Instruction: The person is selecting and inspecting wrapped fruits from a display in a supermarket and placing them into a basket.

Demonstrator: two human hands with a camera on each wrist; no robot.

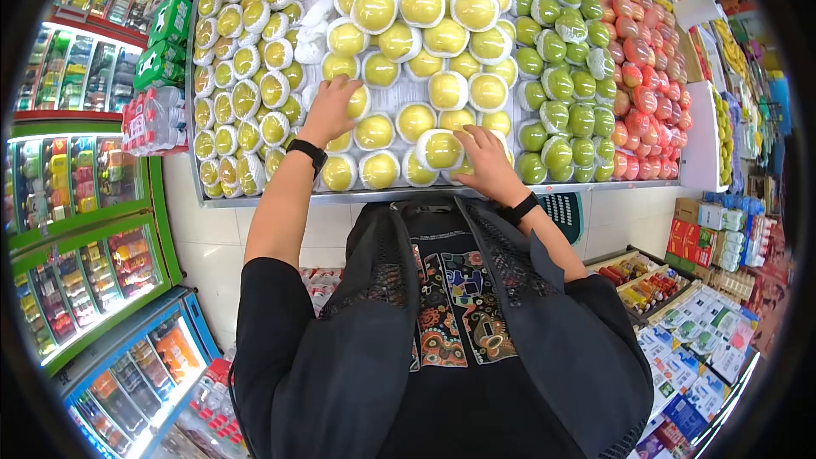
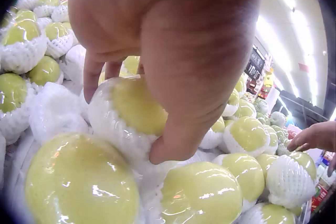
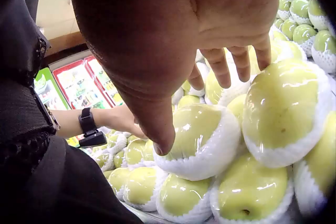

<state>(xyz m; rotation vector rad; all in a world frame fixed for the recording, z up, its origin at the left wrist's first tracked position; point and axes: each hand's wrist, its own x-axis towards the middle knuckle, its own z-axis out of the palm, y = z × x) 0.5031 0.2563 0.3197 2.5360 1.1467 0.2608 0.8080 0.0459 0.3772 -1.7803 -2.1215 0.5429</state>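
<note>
A person's left hand [image 1: 330, 110], at eleven o'clock, grasps a netted yellow fruit [image 2: 139, 106]; the right hand [image 1: 491, 168], at two, grips another fruit [image 3: 197, 140].

Reads as a grocery shop, fruit section. Shows: metal-edged display stand [image 1: 340, 198], heaped with yellow fruit [image 1: 374, 10] in white foam nets, green fruit [image 1: 557, 83] and red fruit [image 1: 644, 100] in adjoining blocks; lit, glass-fronted drinks coolers [image 1: 81, 172], several; bottle packs [image 1: 155, 121], plastic-wrapped; cartons [image 1: 690, 240], stacked; low bins [image 1: 653, 289] of packaged goods; ceiling strip lights [image 2: 303, 24]; dark hanging sign [image 2: 255, 65], lettering too small to read.
</note>
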